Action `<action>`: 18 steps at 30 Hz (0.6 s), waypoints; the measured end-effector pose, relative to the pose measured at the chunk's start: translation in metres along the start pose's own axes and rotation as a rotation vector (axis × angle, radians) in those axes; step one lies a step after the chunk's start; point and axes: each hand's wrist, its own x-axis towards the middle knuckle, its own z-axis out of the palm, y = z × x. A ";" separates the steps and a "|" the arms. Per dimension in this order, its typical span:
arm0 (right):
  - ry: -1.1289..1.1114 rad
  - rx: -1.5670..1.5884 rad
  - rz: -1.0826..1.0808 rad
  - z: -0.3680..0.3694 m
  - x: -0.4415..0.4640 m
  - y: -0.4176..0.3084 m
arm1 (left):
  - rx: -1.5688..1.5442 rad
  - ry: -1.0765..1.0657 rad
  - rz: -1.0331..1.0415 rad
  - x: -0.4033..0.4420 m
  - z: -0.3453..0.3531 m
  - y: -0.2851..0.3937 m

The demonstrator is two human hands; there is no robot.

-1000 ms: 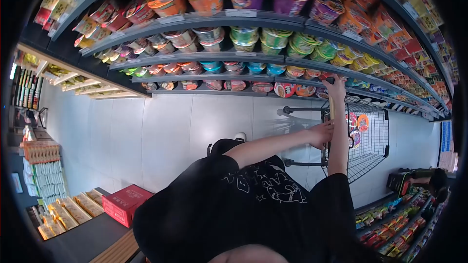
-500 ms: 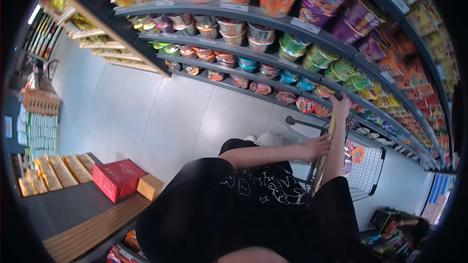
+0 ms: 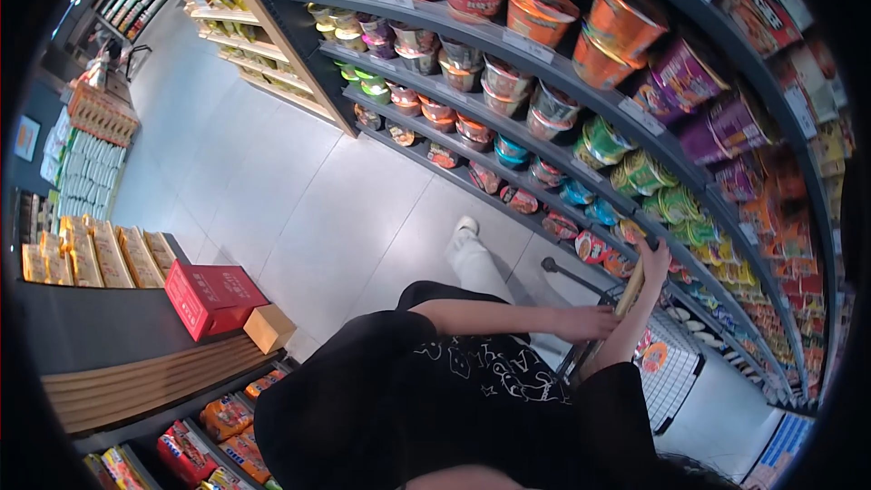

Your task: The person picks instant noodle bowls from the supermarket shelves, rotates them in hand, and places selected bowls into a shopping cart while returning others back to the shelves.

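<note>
My left hand [image 3: 588, 323] reaches across my body and grips the tan handle [image 3: 630, 289] of a wire shopping cart [image 3: 679, 379]. Farther up that handle, near its dark end, my right hand [image 3: 652, 261] is closed around it. Inside the basket, behind my right forearm, is a package with a round orange mark [image 3: 654, 357]; other contents are partly hidden. Close beyond my right hand are shelves with colourful instant noodle cups [image 3: 646, 174].
Dark shelves [image 3: 426, 11] of stacked cups curve along the right. Tiled floor [image 3: 390, 191] lies ahead. At left, a dark display counter [image 3: 100, 319] bears a red box [image 3: 216, 299], a small brown box [image 3: 269, 328] and yellow packs. Bagged food [image 3: 227, 416] fills the lower shelf.
The view has shifted, so the shelves appear lower and farther right. My light trouser leg and shoe have come forward. Both hands stay on the cart handle.
</note>
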 end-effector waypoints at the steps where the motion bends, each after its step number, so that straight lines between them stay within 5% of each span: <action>1: -0.001 0.009 -0.012 0.005 0.001 0.004 | -0.099 0.020 -0.008 -0.002 -0.019 0.009; 8: 0.160 0.078 -0.119 0.024 -0.023 -0.027 | -0.431 -0.086 0.046 -0.035 -0.018 -0.013; 10: 0.125 0.086 -0.030 0.026 -0.032 -0.047 | 0.328 -0.114 0.167 -0.046 -0.015 -0.009; 11: 0.128 0.093 -0.030 0.031 -0.036 -0.053 | -0.557 -0.267 -0.036 -0.046 -0.035 -0.015; 12: 0.131 0.115 -0.057 0.034 -0.039 -0.059 | -0.557 -0.269 -0.036 -0.058 -0.037 -0.019; 14: 0.130 0.126 -0.087 0.036 -0.046 -0.074 | -0.157 -0.126 0.222 -0.073 -0.035 -0.023; 18: 0.230 0.135 -0.143 0.049 -0.056 -0.111 | 0.008 0.151 0.333 -0.094 -0.068 -0.033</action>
